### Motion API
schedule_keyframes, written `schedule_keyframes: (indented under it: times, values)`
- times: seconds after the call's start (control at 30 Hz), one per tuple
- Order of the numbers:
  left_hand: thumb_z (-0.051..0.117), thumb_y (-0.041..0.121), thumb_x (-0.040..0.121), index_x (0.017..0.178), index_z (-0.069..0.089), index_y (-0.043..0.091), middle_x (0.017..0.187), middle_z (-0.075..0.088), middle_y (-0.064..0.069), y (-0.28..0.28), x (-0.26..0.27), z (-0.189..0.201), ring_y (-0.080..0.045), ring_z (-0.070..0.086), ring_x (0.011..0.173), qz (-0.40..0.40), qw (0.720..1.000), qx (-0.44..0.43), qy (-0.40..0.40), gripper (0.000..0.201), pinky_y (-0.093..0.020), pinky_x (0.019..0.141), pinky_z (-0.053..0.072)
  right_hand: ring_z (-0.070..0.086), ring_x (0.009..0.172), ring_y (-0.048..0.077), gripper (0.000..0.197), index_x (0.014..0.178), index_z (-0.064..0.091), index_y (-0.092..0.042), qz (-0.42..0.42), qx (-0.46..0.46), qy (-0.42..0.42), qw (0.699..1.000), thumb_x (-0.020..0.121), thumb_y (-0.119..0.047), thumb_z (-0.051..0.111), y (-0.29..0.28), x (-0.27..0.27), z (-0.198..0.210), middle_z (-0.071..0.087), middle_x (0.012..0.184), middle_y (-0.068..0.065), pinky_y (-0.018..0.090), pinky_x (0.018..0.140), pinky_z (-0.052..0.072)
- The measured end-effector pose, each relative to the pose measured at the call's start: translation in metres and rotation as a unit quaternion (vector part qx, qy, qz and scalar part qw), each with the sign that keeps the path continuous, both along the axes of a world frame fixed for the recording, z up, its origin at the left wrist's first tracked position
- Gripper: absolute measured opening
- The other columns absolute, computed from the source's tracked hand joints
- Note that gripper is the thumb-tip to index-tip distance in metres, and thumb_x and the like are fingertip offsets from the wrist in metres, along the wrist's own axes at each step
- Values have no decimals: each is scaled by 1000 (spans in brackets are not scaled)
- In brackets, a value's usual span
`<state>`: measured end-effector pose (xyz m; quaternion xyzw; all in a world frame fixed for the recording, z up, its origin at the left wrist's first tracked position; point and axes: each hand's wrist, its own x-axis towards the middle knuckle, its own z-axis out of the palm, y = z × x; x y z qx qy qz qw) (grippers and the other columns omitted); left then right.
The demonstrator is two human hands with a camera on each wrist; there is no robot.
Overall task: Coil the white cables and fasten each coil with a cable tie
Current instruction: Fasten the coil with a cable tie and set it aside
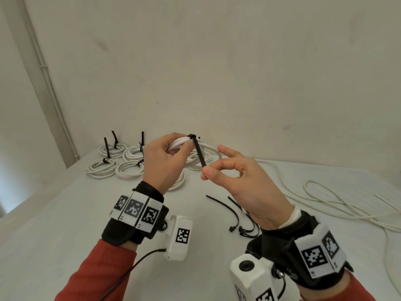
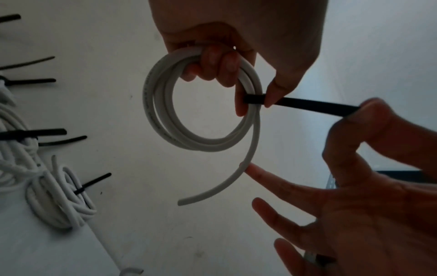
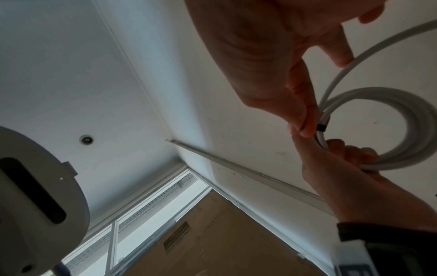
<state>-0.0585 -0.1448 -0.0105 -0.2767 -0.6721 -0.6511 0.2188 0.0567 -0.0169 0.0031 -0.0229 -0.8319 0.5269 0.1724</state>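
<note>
Head view shows the white surface (image 1: 65, 213) under both hands; far beyond the left hand (image 1: 165, 164) lie the finished coils (image 1: 121, 161), each with a black tie; to the right of the right hand (image 1: 245, 185) a loose white cable (image 1: 325, 198) lies uncoiled. The left hand holds the coil (image 2: 203, 119) in the air, fingers curled through its ring, thumb pressing where the cable tie (image 2: 307, 105) goes around the strands. The right hand pinches the free tail of the tie between thumb and forefinger; its other fingers are spread. Spare ties (image 1: 230, 213) lie below the right hand.
</note>
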Motion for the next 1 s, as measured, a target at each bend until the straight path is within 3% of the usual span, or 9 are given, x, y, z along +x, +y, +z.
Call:
schedule_keyframes:
  times: [0.1,0.17,0.27,0.33,0.47,0.57,0.77,0.87,1.0]
  values:
    - [65,38,75,72,71,21,59,61,4,3,3,1,-7,50,58,-15,1000,9,-16,18,-24,56,40,19,139,-3,9,76,75,-33,-1,18,16,1000,79,-40,72,0,3,3,44,140,-13,37,112,25]
    - [66,35,77,73,72,17,63,62,-1,5,3,1,-8,51,60,-34,998,17,-40,19,-22,58,40,33,132,-4,5,78,75,-33,-15,37,37,999,79,-37,72,2,3,6,47,135,-16,27,102,32]
    - [67,28,80,78,72,11,68,65,0,12,4,-2,-6,55,63,-55,993,32,-100,19,-19,61,42,60,97,-2,12,91,72,-33,-78,48,107,990,80,-28,74,6,2,9,62,112,-16,14,78,46]
    - [68,27,83,80,73,11,64,63,6,17,7,-3,-4,54,60,-55,990,30,-127,17,-17,59,40,63,79,0,26,103,69,-28,-119,96,136,979,79,-23,76,7,-1,6,65,98,-15,10,66,49]
    - [64,25,88,84,72,9,51,53,16,21,11,-2,2,46,49,-44,987,38,-152,18,-12,51,35,67,84,9,24,114,69,-17,-171,188,136,958,92,-23,61,3,-8,-4,72,103,-3,31,82,53]
    - [63,26,88,81,72,11,48,48,16,17,10,2,0,42,46,-39,983,55,-169,19,-17,52,34,65,101,19,29,119,66,-13,-175,216,108,955,97,-16,47,4,-13,-9,70,112,3,29,88,46]
    - [62,25,89,78,69,14,42,43,15,17,17,6,-2,39,44,-56,979,67,-186,18,-22,55,32,62,97,24,37,123,62,-8,-196,246,146,938,86,-4,63,14,-21,-18,62,111,7,43,86,53]
    - [61,25,90,76,68,14,41,44,16,22,24,6,0,41,44,-76,978,57,-185,19,-22,56,32,64,101,22,37,123,61,-9,-171,203,128,956,86,-10,63,15,-25,-24,66,111,7,43,89,52]
    - [60,23,91,71,65,17,40,37,15,21,25,8,-4,35,41,-107,967,72,-222,21,-22,50,29,59,108,6,47,122,58,-16,-151,86,102,979,78,-23,75,15,-26,-22,64,114,-6,28,95,50]
